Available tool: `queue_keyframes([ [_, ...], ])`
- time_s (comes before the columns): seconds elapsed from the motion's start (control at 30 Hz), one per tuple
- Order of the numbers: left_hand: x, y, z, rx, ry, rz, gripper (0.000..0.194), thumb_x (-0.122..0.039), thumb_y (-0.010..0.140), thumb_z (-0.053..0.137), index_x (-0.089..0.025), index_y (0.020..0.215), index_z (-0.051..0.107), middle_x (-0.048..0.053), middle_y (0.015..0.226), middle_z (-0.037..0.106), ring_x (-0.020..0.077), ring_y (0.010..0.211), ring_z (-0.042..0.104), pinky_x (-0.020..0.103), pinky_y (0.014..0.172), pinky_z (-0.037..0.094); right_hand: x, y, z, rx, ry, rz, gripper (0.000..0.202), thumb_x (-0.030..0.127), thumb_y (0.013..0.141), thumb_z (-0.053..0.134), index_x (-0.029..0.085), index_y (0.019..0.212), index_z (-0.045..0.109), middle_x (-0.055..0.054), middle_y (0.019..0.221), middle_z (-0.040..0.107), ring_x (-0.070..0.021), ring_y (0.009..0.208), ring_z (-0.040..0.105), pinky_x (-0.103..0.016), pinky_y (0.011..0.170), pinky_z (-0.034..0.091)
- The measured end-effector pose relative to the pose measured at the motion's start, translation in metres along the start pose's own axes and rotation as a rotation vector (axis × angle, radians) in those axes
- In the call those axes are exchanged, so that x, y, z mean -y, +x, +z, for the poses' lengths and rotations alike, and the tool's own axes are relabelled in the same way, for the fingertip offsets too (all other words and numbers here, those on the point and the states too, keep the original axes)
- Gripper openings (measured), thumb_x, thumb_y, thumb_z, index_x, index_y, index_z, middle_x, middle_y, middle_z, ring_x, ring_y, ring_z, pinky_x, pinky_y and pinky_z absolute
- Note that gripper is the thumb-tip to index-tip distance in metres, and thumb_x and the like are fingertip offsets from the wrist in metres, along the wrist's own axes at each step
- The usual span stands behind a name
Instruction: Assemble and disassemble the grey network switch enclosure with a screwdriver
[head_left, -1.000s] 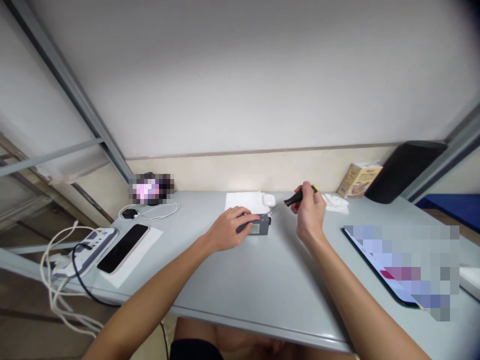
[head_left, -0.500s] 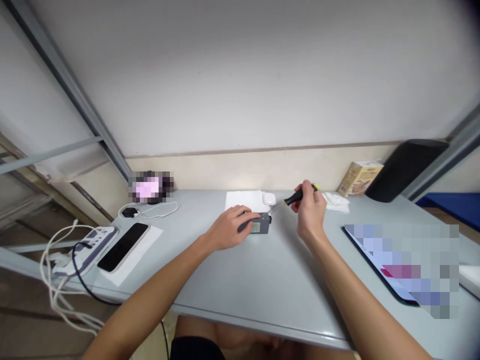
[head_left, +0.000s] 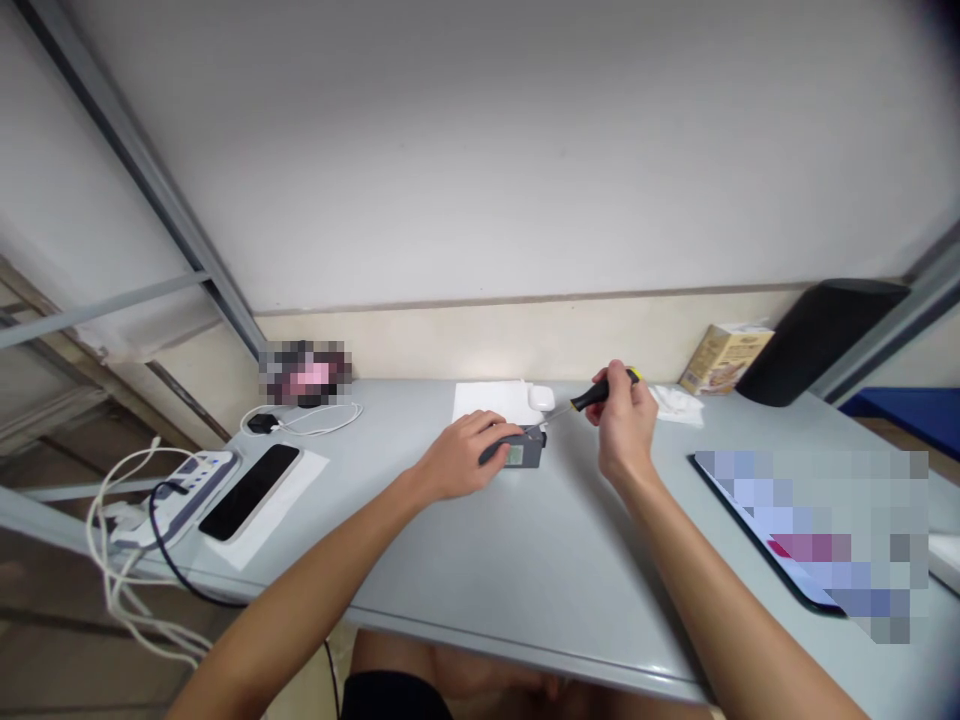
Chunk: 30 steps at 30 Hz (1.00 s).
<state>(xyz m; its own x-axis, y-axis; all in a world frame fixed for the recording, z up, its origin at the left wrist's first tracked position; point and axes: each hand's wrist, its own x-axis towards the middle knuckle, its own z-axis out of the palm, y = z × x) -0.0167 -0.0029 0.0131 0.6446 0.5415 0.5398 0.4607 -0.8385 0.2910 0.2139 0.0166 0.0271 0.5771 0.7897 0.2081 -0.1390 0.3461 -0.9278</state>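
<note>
My left hand [head_left: 466, 456] is wrapped round the left end of a small dark grey box [head_left: 531, 457] with a pale greenish panel on its near side. The box rests on the desk [head_left: 517, 560]. In my right hand [head_left: 627, 425] is a screwdriver [head_left: 589, 399] with a black and yellow handle, slanting down to the left. Its thin shaft reaches the top of the box near the right end. Whether the tip sits in a screw is too small to tell. Behind the box lie a white sheet of paper [head_left: 487, 399] and a rounded white case [head_left: 541, 398].
At the left are a phone [head_left: 251, 492] on paper and a power strip [head_left: 176, 500] with tangled cables. A tablet [head_left: 765, 535], partly blurred, lies at the right. Along the back right stand crumpled tissue [head_left: 679, 404], a yellow carton [head_left: 726, 358] and a black cylinder [head_left: 817, 340].
The whole view has shifted slightly, so things appear a little further right. Both hands keep the same grips, and the screwdriver stays against the box.
</note>
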Motion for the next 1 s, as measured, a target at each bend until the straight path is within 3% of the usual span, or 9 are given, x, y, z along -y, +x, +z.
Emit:
queue_keyframes([
  [0.63, -0.0013, 0.0002, 0.0007, -0.002, 0.018, -0.008, 0.024, -0.020, 0.103, 0.050, -0.021, 0.123, 0.064, 0.009, 0.114, 0.072, 0.0224, 0.103, 0.068, 0.038, 0.090, 0.057, 0.0077, -0.0024, 0.0013, -0.007, 0.017, 0.019, 0.050, 0.069, 0.082, 0.071, 0.021, 0.075, 0.058, 0.008, 0.056, 0.046, -0.0073, 0.044, 0.044, -0.020, 0.040, 0.032],
  [1.0, -0.0019, -0.0002, 0.0042, -0.025, 0.040, -0.026, 0.025, -0.019, 0.100, 0.051, -0.022, 0.121, 0.064, 0.008, 0.114, 0.073, 0.0226, 0.101, 0.068, 0.039, 0.088, 0.056, 0.0066, -0.0006, -0.0011, 0.002, -0.005, -0.056, 0.050, 0.069, 0.086, 0.067, 0.021, 0.074, 0.057, 0.007, 0.060, 0.044, -0.0078, 0.047, 0.043, -0.021, 0.042, 0.035],
])
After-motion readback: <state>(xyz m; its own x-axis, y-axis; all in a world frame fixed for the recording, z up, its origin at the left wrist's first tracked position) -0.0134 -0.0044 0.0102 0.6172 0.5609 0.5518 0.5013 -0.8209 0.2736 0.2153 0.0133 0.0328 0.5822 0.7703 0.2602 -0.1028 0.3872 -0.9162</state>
